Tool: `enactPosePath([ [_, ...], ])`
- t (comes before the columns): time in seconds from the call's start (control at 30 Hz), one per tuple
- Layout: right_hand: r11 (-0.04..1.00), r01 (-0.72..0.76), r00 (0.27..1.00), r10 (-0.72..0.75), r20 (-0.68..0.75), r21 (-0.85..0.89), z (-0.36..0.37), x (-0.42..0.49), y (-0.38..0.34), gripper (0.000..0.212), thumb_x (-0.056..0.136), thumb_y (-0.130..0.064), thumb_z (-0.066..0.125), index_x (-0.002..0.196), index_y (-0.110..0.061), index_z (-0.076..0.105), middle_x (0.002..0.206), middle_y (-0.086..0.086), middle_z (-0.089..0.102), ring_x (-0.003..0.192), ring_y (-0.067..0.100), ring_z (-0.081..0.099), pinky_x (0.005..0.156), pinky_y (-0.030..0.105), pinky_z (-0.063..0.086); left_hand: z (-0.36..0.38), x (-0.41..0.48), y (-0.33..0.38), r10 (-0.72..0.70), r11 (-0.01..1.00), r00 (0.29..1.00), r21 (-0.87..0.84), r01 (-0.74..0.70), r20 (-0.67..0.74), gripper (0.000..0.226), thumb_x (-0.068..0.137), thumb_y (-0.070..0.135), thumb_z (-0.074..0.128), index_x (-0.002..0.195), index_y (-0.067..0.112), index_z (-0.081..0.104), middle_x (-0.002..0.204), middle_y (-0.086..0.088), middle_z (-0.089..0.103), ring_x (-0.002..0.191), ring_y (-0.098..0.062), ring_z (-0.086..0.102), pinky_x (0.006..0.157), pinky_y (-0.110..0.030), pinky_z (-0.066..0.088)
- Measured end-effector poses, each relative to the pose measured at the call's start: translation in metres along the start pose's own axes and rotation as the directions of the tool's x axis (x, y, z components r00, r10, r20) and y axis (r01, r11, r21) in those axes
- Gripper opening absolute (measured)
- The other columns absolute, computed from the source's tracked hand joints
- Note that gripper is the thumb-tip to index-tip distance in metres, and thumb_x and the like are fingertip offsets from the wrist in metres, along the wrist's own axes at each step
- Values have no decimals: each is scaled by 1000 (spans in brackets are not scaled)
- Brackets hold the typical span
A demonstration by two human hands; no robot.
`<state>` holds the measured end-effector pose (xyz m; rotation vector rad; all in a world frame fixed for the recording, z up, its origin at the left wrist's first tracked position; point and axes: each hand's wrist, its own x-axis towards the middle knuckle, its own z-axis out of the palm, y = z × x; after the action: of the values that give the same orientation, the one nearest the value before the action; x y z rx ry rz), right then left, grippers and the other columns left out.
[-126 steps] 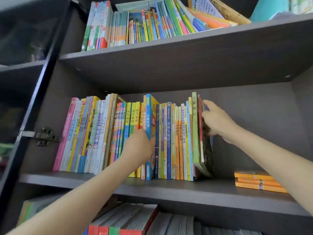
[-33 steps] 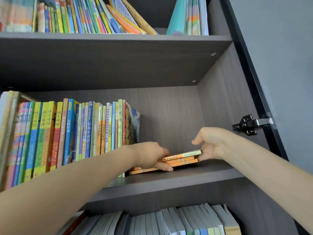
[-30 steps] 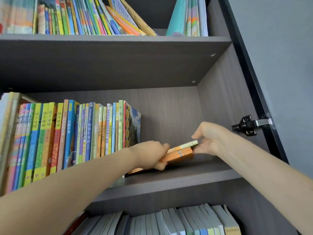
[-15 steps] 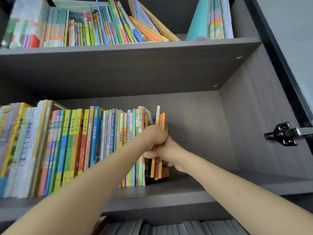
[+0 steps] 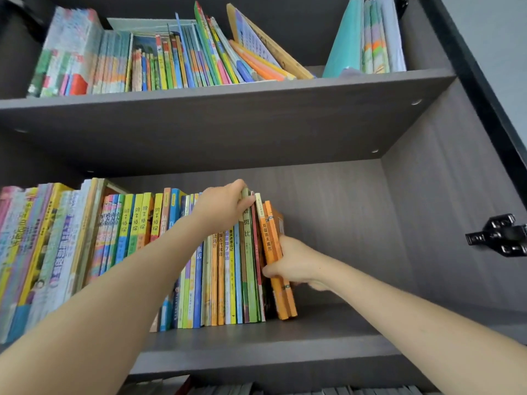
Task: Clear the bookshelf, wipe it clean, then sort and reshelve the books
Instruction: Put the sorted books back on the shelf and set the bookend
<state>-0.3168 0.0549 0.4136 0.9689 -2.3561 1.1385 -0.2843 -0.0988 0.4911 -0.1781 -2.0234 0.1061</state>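
Step in hand, by my judgement: reshelving. The row of books (image 5: 128,238) stands upright on the middle shelf (image 5: 256,342), running from nine o'clock to about centre. The left hand (image 5: 225,205) curls over the top of the tall green book (image 5: 250,280) near the row's three o'clock end, gripping it and steadying the row. The right hand (image 5: 296,260) grasps the thin orange books (image 5: 285,302), thumb across their spines, fingers behind. These stand on the shelf, leaning slightly, against the row's last volume. At twelve o'clock, the upper-shelf books (image 5: 171,58) lean unevenly. The next move calls for pressing the orange books upright and flush before either hand lets go, or they may slump toward three o'clock.
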Motion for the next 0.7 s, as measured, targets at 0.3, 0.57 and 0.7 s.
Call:
enactPosePath([
  [0.3,900,43,999,-51,-6,-433,0,-5,7,52,92,-21,58,133,-9,28,102,3,53,86,15,56,66,27,49,8,-3,1,-49,998,985,-50,41,-163,25,103,32,31,91,13,42,78,-2,55,77,-23,56,83,-37,40],
  [0.57,999,1,999,-3,45,39,-9,1,16,89,81,-30,75,149,-26,18,147,-4,39,133,16,40,112,44,34,-1,-20,1,-52,997,969,-70,36,-241,41,102,38,32,134,17,47,129,-5,57,119,-21,51,100,-34,36],
  [0.7,998,24,999,-26,34,57,-11,-2,13,88,81,-25,76,149,-23,20,145,-4,39,132,16,40,110,40,35,-16,-25,-2,-44,999,962,-35,36,-271,41,101,42,34,133,20,47,126,-2,57,116,-18,52,93,-32,37],
])
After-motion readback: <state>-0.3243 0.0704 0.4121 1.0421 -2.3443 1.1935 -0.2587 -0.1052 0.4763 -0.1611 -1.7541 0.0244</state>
